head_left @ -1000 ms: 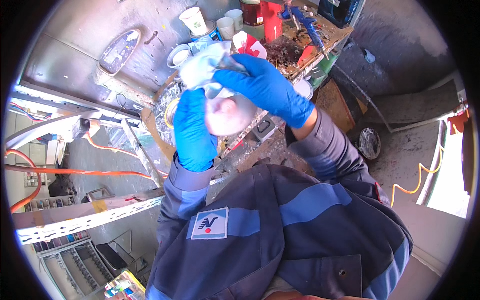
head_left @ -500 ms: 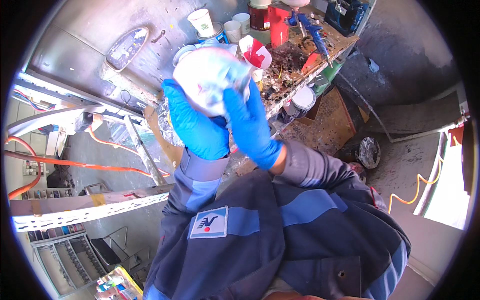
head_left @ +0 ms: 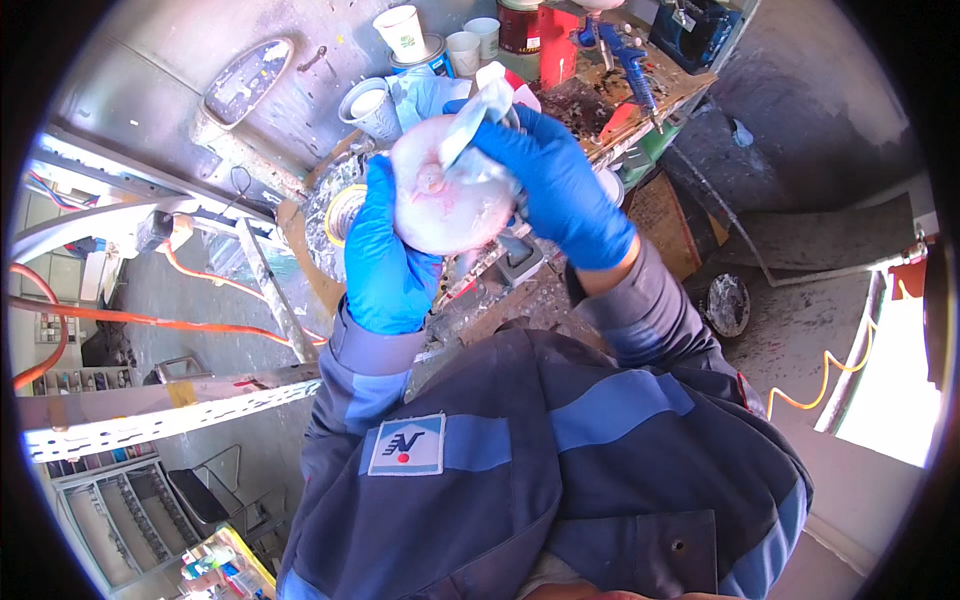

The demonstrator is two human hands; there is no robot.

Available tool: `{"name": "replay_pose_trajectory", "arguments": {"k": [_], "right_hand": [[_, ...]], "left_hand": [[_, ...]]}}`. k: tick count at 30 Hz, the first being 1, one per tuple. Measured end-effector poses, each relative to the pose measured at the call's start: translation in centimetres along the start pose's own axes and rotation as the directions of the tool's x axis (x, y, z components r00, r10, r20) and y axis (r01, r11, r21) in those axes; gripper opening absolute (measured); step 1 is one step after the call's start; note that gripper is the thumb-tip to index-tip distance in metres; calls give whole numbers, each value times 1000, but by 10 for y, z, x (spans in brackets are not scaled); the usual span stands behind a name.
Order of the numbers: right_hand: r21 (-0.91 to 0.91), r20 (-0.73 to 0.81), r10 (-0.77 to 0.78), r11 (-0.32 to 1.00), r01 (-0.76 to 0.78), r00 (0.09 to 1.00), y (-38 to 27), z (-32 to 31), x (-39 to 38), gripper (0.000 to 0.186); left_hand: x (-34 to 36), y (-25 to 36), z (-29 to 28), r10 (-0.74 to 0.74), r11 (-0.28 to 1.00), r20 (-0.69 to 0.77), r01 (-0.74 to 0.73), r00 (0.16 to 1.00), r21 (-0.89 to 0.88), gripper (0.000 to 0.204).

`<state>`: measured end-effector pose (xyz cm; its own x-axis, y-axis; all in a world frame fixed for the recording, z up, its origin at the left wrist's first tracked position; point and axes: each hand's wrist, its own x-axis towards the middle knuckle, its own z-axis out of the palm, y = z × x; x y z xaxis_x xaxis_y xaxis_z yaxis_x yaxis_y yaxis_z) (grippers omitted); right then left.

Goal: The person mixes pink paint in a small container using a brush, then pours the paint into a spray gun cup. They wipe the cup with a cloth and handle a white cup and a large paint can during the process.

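Note:
My left hand (head_left: pixel 388 265), in a blue glove, grips a round, translucent white lid-like piece (head_left: pixel 440 220) by its left side. Pinkish stains and a small nub show on its face, which is tilted up. My right hand (head_left: pixel 572 195), gloved the same way, pinches a crumpled pale wipe (head_left: pixel 478 122) against the piece's upper right. Some of the right fingertips are hidden behind the wipe. Both hands are raised over the near end of the workbench.
Paper cups (head_left: pixel 400 35), a grey bucket (head_left: pixel 370 108) and paint cans stand along the bench. A blue spray gun (head_left: pixel 630 65) hangs at its right end. A metal frame rail (head_left: pixel 180 400) and orange hoses (head_left: pixel 150 322) lie left; a paint-caked can (head_left: pixel 728 303) sits right.
The round piece has moved lower and right, its face now plainly visible. My right hand has moved up and right, lifting part of the wipe. My left hand keeps its hold.

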<state>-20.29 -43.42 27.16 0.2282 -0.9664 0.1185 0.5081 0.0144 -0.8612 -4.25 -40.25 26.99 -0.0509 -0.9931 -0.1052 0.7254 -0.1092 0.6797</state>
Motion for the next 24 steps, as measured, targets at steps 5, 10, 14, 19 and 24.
{"name": "replay_pose_trajectory", "arguments": {"k": [5, 10, 14, 19, 24], "right_hand": [[87, 99, -34, 996, 25, 995, -8, -10, 14, 33], [-3, -29, 89, 996, -90, 996, 7, 13, 10, 36], [-235, -11, -216, 950, 208, 976, 0, 18, 11, 35], [-253, 261, -484, 801, 543, 836, -23, 14, 3, 41], [-637, 726, -399, -85, 766, 560, -1, 24, 4, 45]], "left_hand": [[9, -5, -4, -25, 1000, 13, 25, 1000, 6, 50], [1, -7, -12, 41, 752, 357, -264, 933, 604, 69], [-5, -5, -19, -44, 999, 225, 46, 973, -8, 70], [8, -2, -30, -44, 871, 596, 323, 802, -370, 80], [13, -23, -38, 48, 966, 340, 42, 939, -254, 55]]}}
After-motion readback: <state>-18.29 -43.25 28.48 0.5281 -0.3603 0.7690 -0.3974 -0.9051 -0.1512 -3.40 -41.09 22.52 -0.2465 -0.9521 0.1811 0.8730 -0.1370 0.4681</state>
